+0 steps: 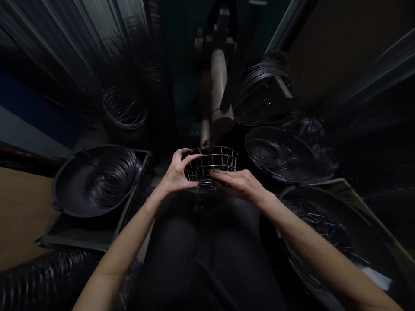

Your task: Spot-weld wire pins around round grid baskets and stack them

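Between my two hands is a round wire basket (223, 160) with a grid of thin metal rods, held above my lap. My left hand (177, 172) grips its left side, thumb low and fingers over the upper rim. On the near right side, my right hand (238, 183) presses its fingers together against the wires; its thumb is mostly hidden. Just beyond the basket, the blunt end of a machine's cylindrical arm (222, 97) and a thinner lower rod (205, 131) point towards me. The basket's far rim comes close to the lower rod's tip; whether they touch I cannot tell.
At left, a black basin (68, 185) with coiled wire rings (115, 175) rests on a crate (81, 235). To the right are a pan of wire loops (275, 151) and a large tub of short wire pieces (324, 220). A wire bundle (259, 90) sits beside the machine.
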Motion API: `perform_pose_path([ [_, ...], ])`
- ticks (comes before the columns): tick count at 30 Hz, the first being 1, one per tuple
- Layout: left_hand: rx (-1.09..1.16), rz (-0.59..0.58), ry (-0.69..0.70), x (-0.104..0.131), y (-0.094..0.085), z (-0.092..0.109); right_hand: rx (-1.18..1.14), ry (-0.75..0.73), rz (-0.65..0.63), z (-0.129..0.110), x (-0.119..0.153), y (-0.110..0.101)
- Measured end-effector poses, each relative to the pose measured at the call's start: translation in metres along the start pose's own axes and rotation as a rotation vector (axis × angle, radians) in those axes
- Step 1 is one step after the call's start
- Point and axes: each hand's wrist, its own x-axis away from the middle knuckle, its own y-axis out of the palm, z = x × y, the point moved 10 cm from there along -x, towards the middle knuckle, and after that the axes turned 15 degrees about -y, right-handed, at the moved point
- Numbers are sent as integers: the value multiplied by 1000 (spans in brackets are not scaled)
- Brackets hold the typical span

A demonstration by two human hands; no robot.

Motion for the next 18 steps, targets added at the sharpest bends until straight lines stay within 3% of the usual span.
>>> perform_pose_path([
  [6, 6, -3, 9, -12, -3, -2, -26, 59, -35, 14, -7, 0],
  [18, 13, 28, -18, -16, -12, -3, -14, 140, -10, 14, -8, -4],
])
